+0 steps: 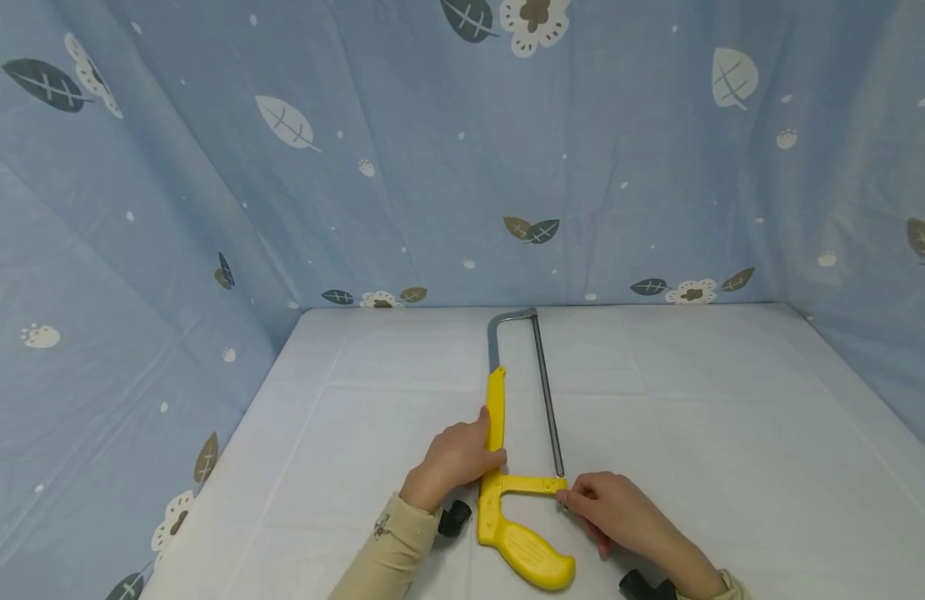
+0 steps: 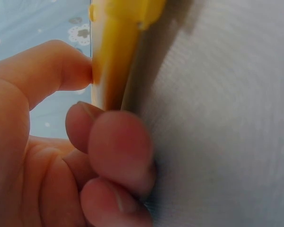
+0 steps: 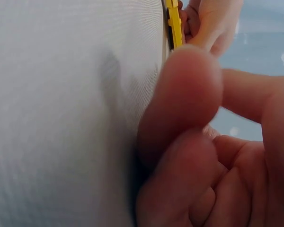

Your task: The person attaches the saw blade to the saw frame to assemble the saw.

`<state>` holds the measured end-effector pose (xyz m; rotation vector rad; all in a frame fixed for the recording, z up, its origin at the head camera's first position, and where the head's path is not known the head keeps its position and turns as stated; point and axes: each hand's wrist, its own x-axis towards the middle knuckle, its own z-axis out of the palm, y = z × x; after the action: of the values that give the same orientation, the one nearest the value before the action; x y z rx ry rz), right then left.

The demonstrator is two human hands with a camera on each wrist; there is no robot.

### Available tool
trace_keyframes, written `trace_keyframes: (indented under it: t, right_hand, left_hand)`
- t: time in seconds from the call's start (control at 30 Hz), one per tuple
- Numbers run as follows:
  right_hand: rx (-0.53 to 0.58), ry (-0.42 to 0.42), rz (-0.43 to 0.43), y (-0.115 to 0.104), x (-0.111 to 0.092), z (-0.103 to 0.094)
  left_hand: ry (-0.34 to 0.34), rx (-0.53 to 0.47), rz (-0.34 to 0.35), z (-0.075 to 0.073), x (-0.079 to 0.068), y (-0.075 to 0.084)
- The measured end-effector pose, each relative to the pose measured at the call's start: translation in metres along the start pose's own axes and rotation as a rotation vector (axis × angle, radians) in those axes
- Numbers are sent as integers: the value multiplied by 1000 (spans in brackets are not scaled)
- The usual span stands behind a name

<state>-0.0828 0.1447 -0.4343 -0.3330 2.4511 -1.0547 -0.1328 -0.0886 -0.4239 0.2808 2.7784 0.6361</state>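
A hacksaw (image 1: pixel 533 558) with a yellow handle and grey front frame lies on the white-covered table, its handle toward me. Its blade (image 1: pixel 547 392) runs along the right side. My left hand (image 1: pixel 458 454) holds the yellow frame bar, thumb on one side and fingers curled at the other; the left wrist view shows this bar (image 2: pixel 116 56) close up. At the blade's near end, my right hand (image 1: pixel 620 512) pinches the small metal tension nut (image 1: pixel 562 506) between thumb and forefinger. In the right wrist view, its fingers (image 3: pixel 184 94) hide the nut.
The white cloth (image 1: pixel 380 383) covers the table under the saw. Blue patterned curtains (image 1: pixel 432 167) stand behind it and at both sides. Black wrist-worn devices (image 1: pixel 455 518) show near both wrists.
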Motion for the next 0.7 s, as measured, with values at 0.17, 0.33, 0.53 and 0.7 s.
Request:
trace_keyframes:
  t: [0.17, 0.33, 0.53, 0.7]
  right_hand:
    - [-15, -5, 23, -3, -1, 0]
    - [-22, -6, 45, -5, -1, 2]
    - [-42, 0, 54, -7, 0, 3]
    - [-29, -3, 37, -8, -1, 2]
  left_hand:
    - [0, -2, -8, 0, 1, 0]
    - [3, 9, -10, 1, 1, 0]
    - [0, 5, -15, 0, 1, 0]
    - [-2, 5, -9, 0, 1, -1]
